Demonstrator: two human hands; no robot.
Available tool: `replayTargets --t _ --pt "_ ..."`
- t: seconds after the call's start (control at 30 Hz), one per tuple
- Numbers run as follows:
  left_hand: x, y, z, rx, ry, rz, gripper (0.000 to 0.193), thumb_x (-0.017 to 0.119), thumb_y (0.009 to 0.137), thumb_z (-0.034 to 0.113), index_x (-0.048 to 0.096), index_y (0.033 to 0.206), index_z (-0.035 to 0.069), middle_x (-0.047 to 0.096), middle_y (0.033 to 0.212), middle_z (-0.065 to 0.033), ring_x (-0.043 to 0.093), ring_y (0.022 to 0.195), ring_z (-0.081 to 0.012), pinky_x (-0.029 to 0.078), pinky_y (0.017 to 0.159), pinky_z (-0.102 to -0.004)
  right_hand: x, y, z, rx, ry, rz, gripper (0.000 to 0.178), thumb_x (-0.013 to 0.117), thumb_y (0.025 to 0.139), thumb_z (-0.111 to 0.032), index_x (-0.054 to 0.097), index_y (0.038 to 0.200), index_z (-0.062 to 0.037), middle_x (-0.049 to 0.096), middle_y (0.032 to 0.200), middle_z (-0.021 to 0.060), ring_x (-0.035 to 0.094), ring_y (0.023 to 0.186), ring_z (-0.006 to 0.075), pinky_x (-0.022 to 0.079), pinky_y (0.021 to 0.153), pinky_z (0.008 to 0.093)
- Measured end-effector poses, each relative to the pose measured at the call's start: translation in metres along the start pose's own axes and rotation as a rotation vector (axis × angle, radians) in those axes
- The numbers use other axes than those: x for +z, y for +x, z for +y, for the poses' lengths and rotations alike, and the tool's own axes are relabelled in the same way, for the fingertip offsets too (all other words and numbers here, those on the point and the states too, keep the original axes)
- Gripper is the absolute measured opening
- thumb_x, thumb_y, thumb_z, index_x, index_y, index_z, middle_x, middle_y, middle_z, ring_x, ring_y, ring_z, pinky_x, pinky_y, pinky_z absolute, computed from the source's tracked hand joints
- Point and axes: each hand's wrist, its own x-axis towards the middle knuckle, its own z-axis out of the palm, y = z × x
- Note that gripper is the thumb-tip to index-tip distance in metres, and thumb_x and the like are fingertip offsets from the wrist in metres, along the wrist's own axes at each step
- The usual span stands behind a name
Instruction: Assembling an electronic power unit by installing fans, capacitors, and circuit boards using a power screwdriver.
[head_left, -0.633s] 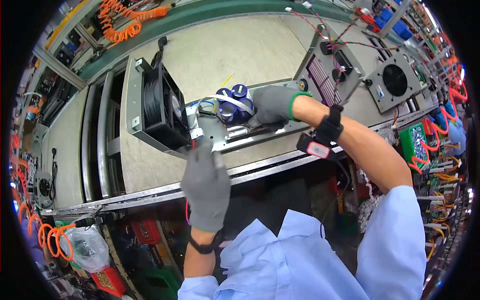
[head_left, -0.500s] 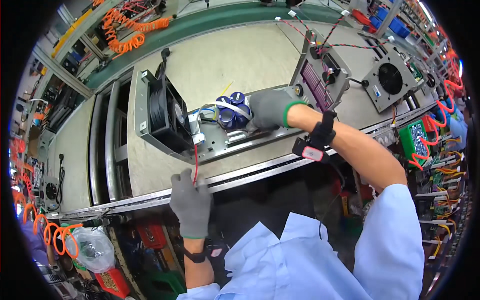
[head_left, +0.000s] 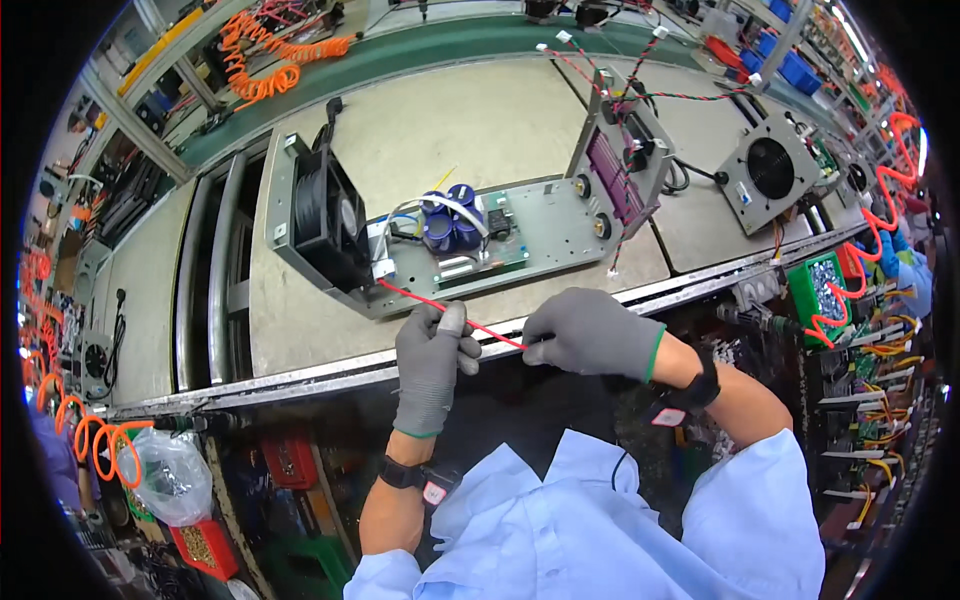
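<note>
A red wire (head_left: 492,335) runs from a white connector (head_left: 384,268) at the fan end of a metal chassis (head_left: 560,222). My left hand (head_left: 432,352), in a grey glove, pinches the wire partway along. The gloved right hand (head_left: 590,335) is closed on its free end, so the wire is stretched between both hands in front of the bench edge. A black fan (head_left: 330,215) is mounted on the chassis's left plate. Blue capacitors (head_left: 450,222) and a green circuit board (head_left: 507,230) sit in its middle, and a purple-slotted panel (head_left: 622,170) stands upright at the right.
Another metal unit with a round fan (head_left: 770,168) stands farther right on the bench. A green bin of screws (head_left: 822,285) and a coiled orange hose (head_left: 882,205) are at the right edge. Rollers (head_left: 228,280) lie left of the chassis. Red and green bins are below the bench.
My right hand has left the capacitors and come toward me to grip the red wire's end. My left hand has moved right and up along the wire. The wire is now pulled to the right.
</note>
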Motion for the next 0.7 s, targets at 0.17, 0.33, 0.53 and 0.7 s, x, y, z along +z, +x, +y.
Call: replayTargets --t 0.17,0.33,0.53,0.7 --pt "0.012 0.016 -0.010 0.197 0.023 0.031 0.031 0.068 0.102 0.028 0.060 0.100 -0.002 0.063 0.075 -0.0081 0.060 0.059 -0.0126 0.051 0.054 -0.0290 0.017 0.011 0.005 0.073 -0.470 0.319 0.009 0.069 0.090 -0.015 0.072 0.089 -0.0070 0.067 0.084 0.0134 0.071 0.083 0.0341 0.056 0.075 0.0465" --pt "0.013 0.041 -0.032 0.820 0.597 0.242 0.018 0.069 0.095 0.011 0.063 0.109 0.001 0.063 0.095 -0.0144 0.067 0.076 -0.0262 0.054 0.069 -0.0402 -0.010 0.060 0.057 0.011 -0.175 0.558 0.016 0.068 0.093 -0.016 0.075 0.099 -0.0026 0.072 0.087 0.0177 0.072 0.084 0.0354 0.056 0.077 0.0461" --pt "0.001 0.054 -0.051 0.954 0.755 0.223 0.015 0.067 0.091 0.005 0.065 0.106 0.002 0.064 0.104 -0.0206 0.066 0.089 -0.0394 0.055 0.076 -0.0460 -0.009 0.090 0.076 0.069 0.155 0.568 0.022 0.069 0.097 -0.019 0.076 0.106 -0.0001 0.074 0.087 0.0181 0.072 0.079 0.0291 0.054 0.074 0.0398" --pt "0.001 0.055 -0.053 0.962 0.744 0.222 0.014 0.067 0.091 0.004 0.066 0.104 0.002 0.064 0.104 -0.0204 0.065 0.092 -0.0403 0.054 0.078 -0.0467 -0.005 0.093 0.078 0.058 0.113 0.585 0.021 0.069 0.096 -0.018 0.076 0.106 -0.0008 0.074 0.086 0.0171 0.071 0.074 0.0265 0.054 0.070 0.0380"
